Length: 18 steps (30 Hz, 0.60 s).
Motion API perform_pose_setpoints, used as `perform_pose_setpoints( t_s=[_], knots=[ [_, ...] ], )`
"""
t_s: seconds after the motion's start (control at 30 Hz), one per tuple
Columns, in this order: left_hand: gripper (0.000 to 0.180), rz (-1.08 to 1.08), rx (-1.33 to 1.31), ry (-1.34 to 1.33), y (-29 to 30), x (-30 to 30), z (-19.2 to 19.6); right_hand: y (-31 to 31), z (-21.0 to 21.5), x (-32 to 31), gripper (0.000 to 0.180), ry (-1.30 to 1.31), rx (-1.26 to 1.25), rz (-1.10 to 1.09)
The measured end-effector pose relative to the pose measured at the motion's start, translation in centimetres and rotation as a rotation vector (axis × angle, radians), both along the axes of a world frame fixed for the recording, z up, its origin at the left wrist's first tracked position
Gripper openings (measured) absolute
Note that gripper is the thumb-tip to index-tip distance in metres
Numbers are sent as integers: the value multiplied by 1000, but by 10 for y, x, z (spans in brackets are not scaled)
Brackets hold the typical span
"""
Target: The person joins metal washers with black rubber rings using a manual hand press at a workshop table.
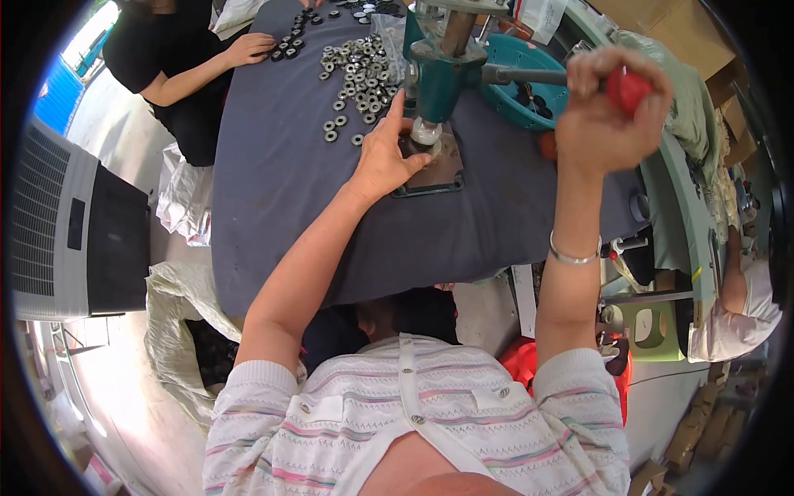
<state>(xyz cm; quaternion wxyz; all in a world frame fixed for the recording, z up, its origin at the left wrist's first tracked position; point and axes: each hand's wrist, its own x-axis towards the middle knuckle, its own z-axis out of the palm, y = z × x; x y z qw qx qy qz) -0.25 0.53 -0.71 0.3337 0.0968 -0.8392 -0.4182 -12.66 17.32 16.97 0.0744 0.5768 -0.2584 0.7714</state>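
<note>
Right now, looking down from my head camera, I am working at the green hand press [438, 70], which is standing on a metal base plate [434, 174] on the dark blue cloth-covered table [281, 182]. My left hand [385, 157] is resting on the cloth just left of the press, its fingers together and pinching a small round piece [426, 132] that is sitting right under the ram, on the base plate. My right hand [608, 107] is raised to the right of the press, its fingers wrapped tight around the red knob [630, 89] at the end of the press lever [521, 74]. A scatter of small metal rings [356, 74] is lying on the cloth behind and to the left of the press. A teal basket [521, 83] is sitting just right of the press, beneath the lever. Another person's hand [248, 48] is touching dark rings [289, 41] far left of the press, at the table's edge.
</note>
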Motion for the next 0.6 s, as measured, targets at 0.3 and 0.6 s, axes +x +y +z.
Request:
perform_pose_setpoints(
  t_s=[0.3,0.6],
  knots=[
    [105,35,-6,19,-8,0,2,47,-119,48,27,118,82,-437],
    [97,-49,22,78,6,-11,-9,66,-114,48,19,165,108,-480]
  ],
)
